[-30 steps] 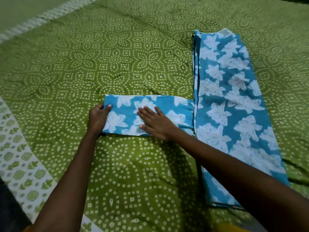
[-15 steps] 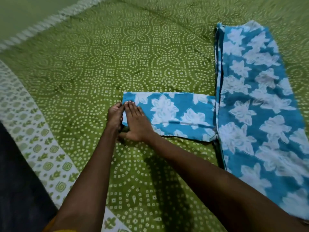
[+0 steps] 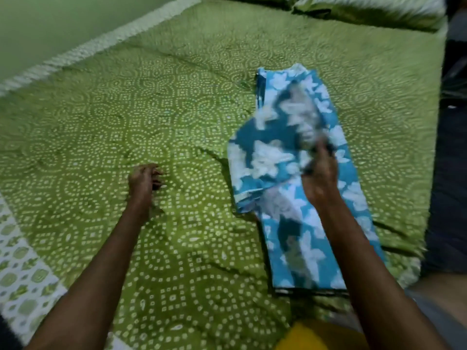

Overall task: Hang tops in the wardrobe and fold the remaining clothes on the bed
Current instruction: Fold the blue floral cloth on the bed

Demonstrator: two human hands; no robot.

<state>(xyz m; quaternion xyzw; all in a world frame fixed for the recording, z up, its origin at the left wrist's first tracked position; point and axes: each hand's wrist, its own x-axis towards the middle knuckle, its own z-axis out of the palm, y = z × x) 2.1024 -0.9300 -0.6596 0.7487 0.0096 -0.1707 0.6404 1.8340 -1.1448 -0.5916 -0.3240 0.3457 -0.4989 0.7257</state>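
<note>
A blue garment with white flowers (image 3: 300, 251) lies lengthwise on the green patterned bed sheet (image 3: 156, 109), folded into a long strip. Its sleeve (image 3: 262, 157) is lifted and swung over the strip, blurred by motion. My right hand (image 3: 319, 178) grips the sleeve's end above the middle of the strip. My left hand (image 3: 144, 179) hovers over bare sheet to the left of the garment, fingers loosely curled and holding nothing.
Green pillows (image 3: 366, 11) lie at the head of the bed, top right. The sheet's white leaf-print border (image 3: 22, 281) runs along the near left edge. A green wall (image 3: 50, 24) is at top left. Dark floor (image 3: 452, 198) borders the bed's right side.
My right hand has picked up the sleeve's end and carried it right, over the folded body. My left hand has let go of the sleeve and stays on the left.
</note>
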